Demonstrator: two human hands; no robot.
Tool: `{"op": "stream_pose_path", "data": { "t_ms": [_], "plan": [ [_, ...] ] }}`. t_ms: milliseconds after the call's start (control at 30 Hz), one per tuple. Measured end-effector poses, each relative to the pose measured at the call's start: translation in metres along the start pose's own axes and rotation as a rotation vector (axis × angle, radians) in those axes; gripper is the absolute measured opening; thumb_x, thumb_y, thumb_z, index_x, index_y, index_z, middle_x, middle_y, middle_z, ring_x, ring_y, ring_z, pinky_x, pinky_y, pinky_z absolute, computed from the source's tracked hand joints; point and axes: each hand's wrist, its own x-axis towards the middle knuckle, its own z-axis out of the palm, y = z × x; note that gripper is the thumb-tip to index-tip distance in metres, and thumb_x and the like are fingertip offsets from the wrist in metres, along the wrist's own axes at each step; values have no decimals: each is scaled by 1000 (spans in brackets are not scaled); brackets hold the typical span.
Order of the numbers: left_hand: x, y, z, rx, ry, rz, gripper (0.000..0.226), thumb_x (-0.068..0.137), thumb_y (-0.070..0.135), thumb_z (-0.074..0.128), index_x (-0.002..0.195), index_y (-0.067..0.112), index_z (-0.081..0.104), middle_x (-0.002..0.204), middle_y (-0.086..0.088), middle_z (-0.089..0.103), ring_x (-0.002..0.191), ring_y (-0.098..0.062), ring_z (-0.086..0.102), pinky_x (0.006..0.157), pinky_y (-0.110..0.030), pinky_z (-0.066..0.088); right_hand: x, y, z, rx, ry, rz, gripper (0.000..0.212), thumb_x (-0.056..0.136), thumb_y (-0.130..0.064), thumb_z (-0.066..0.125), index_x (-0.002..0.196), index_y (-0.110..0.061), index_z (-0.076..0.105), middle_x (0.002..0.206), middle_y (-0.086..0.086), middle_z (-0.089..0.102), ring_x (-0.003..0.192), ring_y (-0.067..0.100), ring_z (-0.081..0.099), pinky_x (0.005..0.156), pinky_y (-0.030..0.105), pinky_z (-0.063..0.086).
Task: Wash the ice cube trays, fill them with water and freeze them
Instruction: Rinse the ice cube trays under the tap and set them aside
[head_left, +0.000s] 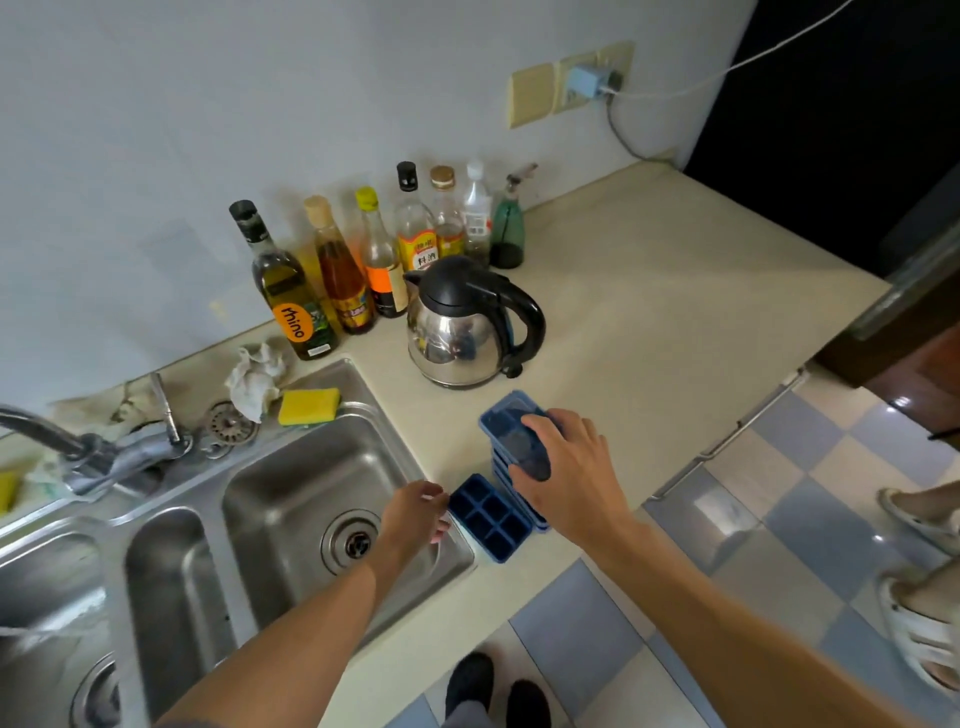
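A pale counter (649, 291) ran from 9 o'clock across to 2 o'clock, and a checkered floor (779, 519) filled the view from 3 to 6 o'clock. A steel sink (291, 467) with several basins was set into the counter at 8 o'clock, and its tap (104, 457) stood at 9 o'clock. A row of bottles (384, 249) lined the wall at 12 o'clock. A steel kettle (467, 322) with a black lid and handle stood just in front of them, at their 5 o'clock.

At the kettle's 5 o'clock, near the counter's front edge, a stack (511, 421) of blue ice cube trays rested on the counter. The right hand (561, 467) lay on top of it, fingers curled down over the top tray and gripping it. A single blue tray (491, 517) lay open side up, touching the stack at its 7 o'clock, just beside the sink's rim.

The left hand (415, 514) hung over the sink's right basin at the single tray's 9 o'clock, fingers loosely bent with the tips at the tray's edge. Whether they pinched the tray could not be told.

A crumpled rag (257, 379) and a yellow sponge (309, 406) sat on the sink's back rim at 10 o'clock. A charger (587, 80) was plugged into the wall at 1 o'clock.
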Motion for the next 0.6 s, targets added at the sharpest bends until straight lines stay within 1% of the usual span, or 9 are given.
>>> {"op": "stream_pose_path", "data": {
  "t_ms": [67, 133, 167, 233, 300, 367, 467, 533, 600],
  "plan": [
    [-9, 6, -11, 61, 78, 59, 16, 101, 19, 57, 104, 7, 67, 85, -10, 72, 75, -24, 70, 76, -41, 60, 4, -13, -2, 45, 3, -21, 56, 89, -39, 67, 140, -22, 52, 141, 1, 48, 121, 22, 43, 102, 39, 41],
    [-22, 14, -26, 20, 123, 111, 20, 102, 18, 52, 91, 8, 65, 83, -10, 71, 76, -26, 68, 81, -45, 57, 10, -29, -1, 82, -16, -46, 56, 88, -40, 66, 139, -24, 50, 139, -2, 48, 119, 19, 42, 101, 40, 43],
    [-30, 17, -34, -69, 119, 121, 21, 103, 17, 50, 89, 8, 64, 83, -11, 69, 74, -25, 66, 78, -44, 58, 12, -38, 2, 105, -26, -64, 56, 87, -41, 67, 139, -25, 50, 138, -3, 49, 118, 18, 43, 101, 41, 43],
    [-49, 21, -51, -301, 74, 128, 23, 106, 18, 47, 95, 4, 61, 84, -12, 65, 68, -20, 62, 63, -33, 55, 16, -57, 10, 166, -56, -114, 59, 87, -42, 69, 139, -25, 49, 136, -3, 52, 119, 16, 44, 103, 39, 42],
    [-69, 16, -67, -393, 81, 155, 33, 108, 28, 44, 102, 0, 62, 84, -11, 64, 65, -18, 62, 58, -27, 51, 16, -81, 22, 226, -120, -169, 64, 87, -45, 70, 143, -27, 45, 139, -5, 51, 122, 13, 44, 102, 32, 40],
    [-89, 4, -84, -434, 136, 147, 42, 106, 41, 45, 106, 5, 67, 87, -11, 70, 70, -19, 66, 64, -31, 53, 13, -108, 36, 265, -187, -232, 69, 87, -49, 71, 145, -28, 41, 139, -6, 52, 122, 10, 45, 99, 27, 41],
    [-118, -20, -113, -523, 218, 116, 53, 102, 58, 40, 105, 18, 73, 94, -8, 77, 79, -22, 73, 71, -33, 57, 3, -153, 54, 336, -252, -327, 65, 83, -51, 73, 138, -29, 47, 126, -9, 56, 110, 5, 50, 88, 19, 41],
    [-137, -35, -132, -596, 268, 81, 60, 98, 67, 36, 100, 23, 76, 96, -9, 78, 82, -22, 74, 74, -36, 59, -7, -181, 63, 378, -299, -373, 61, 80, -54, 72, 132, -29, 52, 118, -15, 57, 105, 4, 54, 82, 17, 41],
    [-155, -47, -151, -689, 308, 51, 64, 96, 72, 35, 98, 24, 78, 99, -12, 78, 89, -27, 75, 81, -43, 61, -18, -209, 73, 416, -373, -393, 59, 79, -55, 71, 130, -28, 56, 118, -14, 61, 104, 5, 58, 82, 19, 44]
  ]
}}
